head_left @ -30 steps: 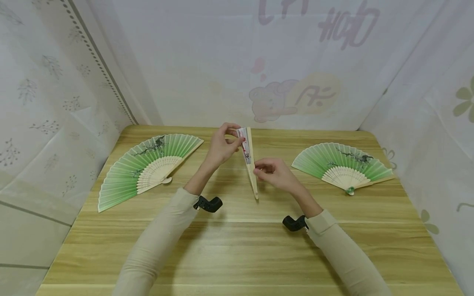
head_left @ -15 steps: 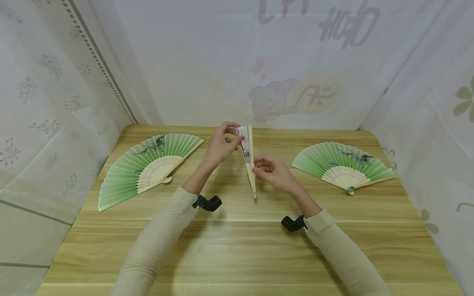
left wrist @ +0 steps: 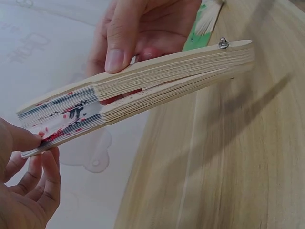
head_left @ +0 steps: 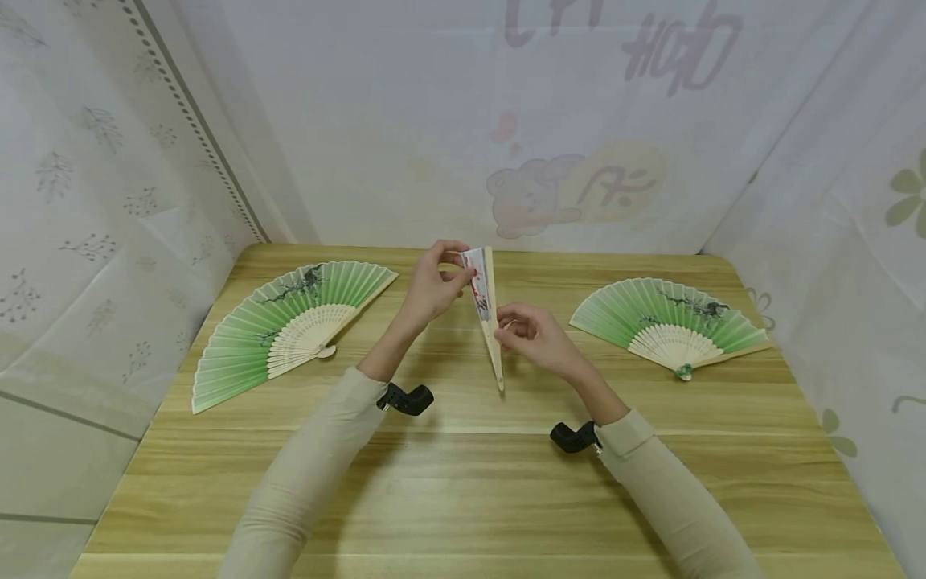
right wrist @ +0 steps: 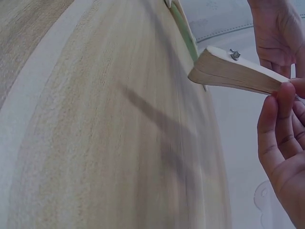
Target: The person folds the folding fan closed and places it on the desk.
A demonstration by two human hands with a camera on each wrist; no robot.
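A mostly folded hand fan [head_left: 488,310] with pale wooden ribs and white cloth printed in red and black is held above the table between both hands. My left hand [head_left: 434,285] pinches its cloth end between thumb and fingers. Lower down, on the right side, the right hand [head_left: 534,336] grips the ribs with thumb and fingertips. In the left wrist view the fan [left wrist: 138,83] shows two stacks of ribs parted by a narrow gap. A metal rivet [left wrist: 223,43] sits at its narrow end, which also shows in the right wrist view.
A spread green fan [head_left: 289,330] with a dark branch print lies at the left of the wooden table [head_left: 463,498]. Another spread green fan [head_left: 673,326] lies at the right, with green at its pivot. White printed curtains [head_left: 398,121] stand behind and at the sides.
The fan held between the hands has tilted slightly, and its printed cloth shows a little wider than a second ago. Both hands stay almost in place. The green fans have not moved.
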